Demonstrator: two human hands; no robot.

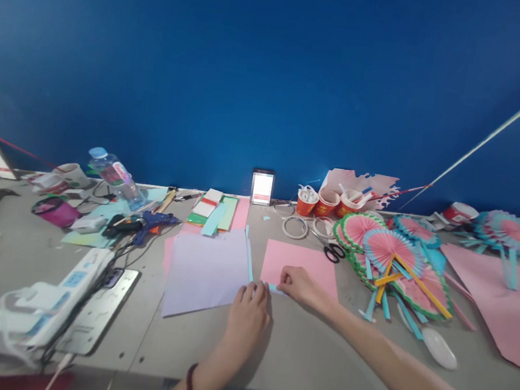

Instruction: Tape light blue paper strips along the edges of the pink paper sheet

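A narrow light blue paper strip (279, 290) lies along the lower edge of a pink sheet (300, 259). My right hand (298, 284) is closed, its fingertips pinching the strip from above. At the strip's left end, my left hand (251, 310) has its fingers bent and pressed down close together; its thumb is hidden. A lavender sheet (208, 271) lies left of my hands on top of other pink paper. Another thin blue strip (249, 255) runs along the lavender sheet's right edge. Black-handled scissors (334, 252) rest just beyond the pink sheet's upper right corner.
Pleated paper fans (392, 252) pile up on the right beside a white oval piece (439, 348) and large pink paper (504, 313). Red cups (328, 202) stand by the blue wall. Leftward are a power strip (69, 294), phone (98, 311), blue glue gun (152, 225) and bottle (115, 174).
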